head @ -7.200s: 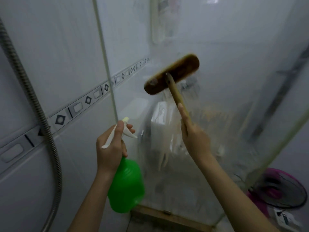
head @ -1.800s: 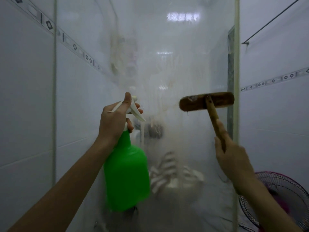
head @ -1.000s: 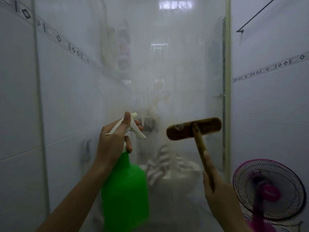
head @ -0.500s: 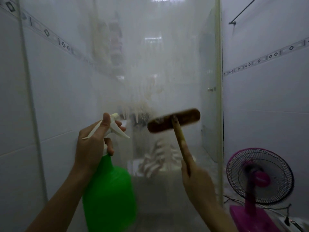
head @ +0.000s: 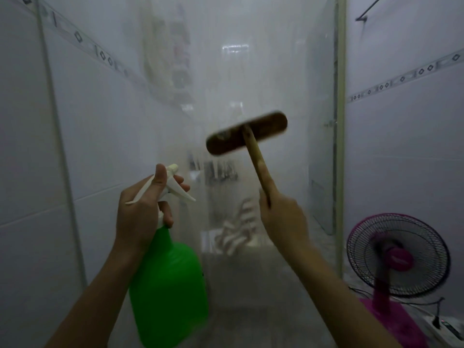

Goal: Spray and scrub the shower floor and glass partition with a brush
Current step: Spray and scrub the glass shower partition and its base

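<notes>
brush [head: 246,133] swept right, tilted steeper

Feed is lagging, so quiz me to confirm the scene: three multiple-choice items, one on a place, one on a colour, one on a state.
1. Where does the fan stand?
A) lower right
B) lower left
C) top centre

2. The body of the spray bottle is:
A) blue
B) green
C) white

3. The right hand is:
A) open and idle
B) gripping the brush by its handle
C) holding a cloth

Answers:
1 A, it stands right of the glass partition.
2 B, the body is plainly green.
3 B, its fingers curl round the wooden handle.
</notes>
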Action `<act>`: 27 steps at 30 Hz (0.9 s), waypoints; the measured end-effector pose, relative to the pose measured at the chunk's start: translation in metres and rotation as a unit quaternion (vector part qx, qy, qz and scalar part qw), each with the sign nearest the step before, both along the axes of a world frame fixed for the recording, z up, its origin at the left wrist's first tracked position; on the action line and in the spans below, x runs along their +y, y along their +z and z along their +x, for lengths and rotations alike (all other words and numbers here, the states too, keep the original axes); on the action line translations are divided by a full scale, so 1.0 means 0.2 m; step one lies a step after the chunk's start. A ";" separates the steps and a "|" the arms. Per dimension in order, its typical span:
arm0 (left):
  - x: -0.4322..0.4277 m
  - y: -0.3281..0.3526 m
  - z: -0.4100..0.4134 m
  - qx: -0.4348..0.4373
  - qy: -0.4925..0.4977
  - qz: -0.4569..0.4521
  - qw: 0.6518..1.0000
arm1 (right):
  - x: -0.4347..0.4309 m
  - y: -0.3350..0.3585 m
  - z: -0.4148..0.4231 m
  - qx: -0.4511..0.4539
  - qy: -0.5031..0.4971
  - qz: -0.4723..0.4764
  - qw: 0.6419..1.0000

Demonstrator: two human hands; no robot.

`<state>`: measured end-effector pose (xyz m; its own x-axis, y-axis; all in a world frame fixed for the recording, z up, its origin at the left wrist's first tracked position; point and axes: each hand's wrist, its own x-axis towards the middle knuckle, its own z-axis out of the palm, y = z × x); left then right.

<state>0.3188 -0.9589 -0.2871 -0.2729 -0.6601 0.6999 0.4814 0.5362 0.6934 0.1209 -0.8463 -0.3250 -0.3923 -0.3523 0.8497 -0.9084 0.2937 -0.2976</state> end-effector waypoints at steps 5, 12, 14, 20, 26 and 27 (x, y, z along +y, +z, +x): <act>0.02 -0.03 -0.04 0.001 -0.004 0.021 1.000 | -0.01 0.02 -0.01 0.002 0.017 -0.010 1.000; 0.03 -0.10 -0.04 -0.023 -0.021 0.013 0.999 | 0.26 -0.43 -0.07 -0.078 0.018 -0.023 0.997; 0.04 -0.11 -0.04 -0.030 -0.022 0.013 0.999 | 0.21 -0.12 -0.18 -0.068 0.028 -0.089 0.993; 0.09 -0.16 -0.14 -0.033 -0.052 0.031 0.998 | 0.35 -0.37 -0.20 -0.087 0.007 -0.064 0.994; 0.14 -0.19 -0.22 -0.045 -0.071 0.034 0.996 | 0.37 -0.25 -0.21 -0.100 -0.006 -0.065 0.993; 0.14 -0.19 -0.23 -0.045 -0.068 0.037 0.996 | 0.36 -0.10 -0.24 -0.092 0.006 -0.080 0.992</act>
